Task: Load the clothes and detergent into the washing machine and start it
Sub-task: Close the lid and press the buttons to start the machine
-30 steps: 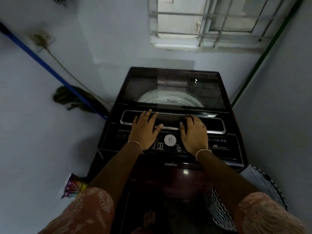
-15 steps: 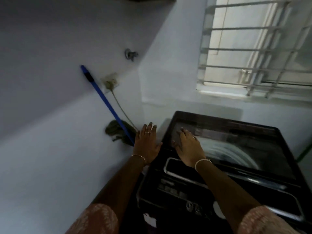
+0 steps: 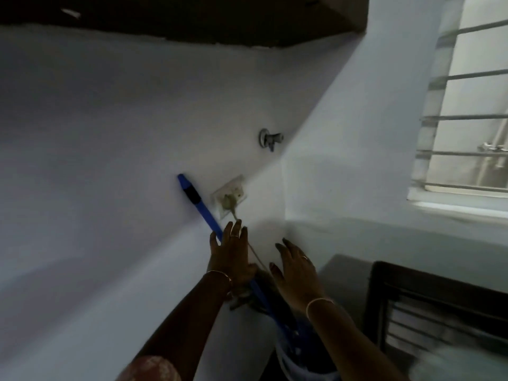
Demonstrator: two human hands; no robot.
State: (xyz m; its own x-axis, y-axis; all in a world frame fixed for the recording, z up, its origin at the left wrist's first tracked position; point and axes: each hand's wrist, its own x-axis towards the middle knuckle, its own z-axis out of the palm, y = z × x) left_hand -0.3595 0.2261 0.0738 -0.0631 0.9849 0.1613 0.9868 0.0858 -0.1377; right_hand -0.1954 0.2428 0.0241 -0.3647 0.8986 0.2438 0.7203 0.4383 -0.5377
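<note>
The dark top-loading washing machine [image 3: 428,306] shows only its back left corner at the lower right, lid down. Both my hands are raised toward the left wall, away from the machine. My left hand [image 3: 231,257] has straight fingers and its fingertips are just below the wall socket [image 3: 229,198], where a plug with a pale cord [image 3: 254,250] sits. My right hand [image 3: 295,270] is open too, in the air to the right of the cord. Neither hand holds anything. No clothes or detergent are in view.
A blue mop handle [image 3: 203,209] leans on the left wall and runs down behind my left hand into a white bucket [image 3: 302,369]. A metal tap [image 3: 270,138] sticks out of the wall above the socket. A barred window [image 3: 464,111] is at the right.
My view has swung up and left, off the machine's panel. Both hands have left the machine and risen toward the wall socket.
</note>
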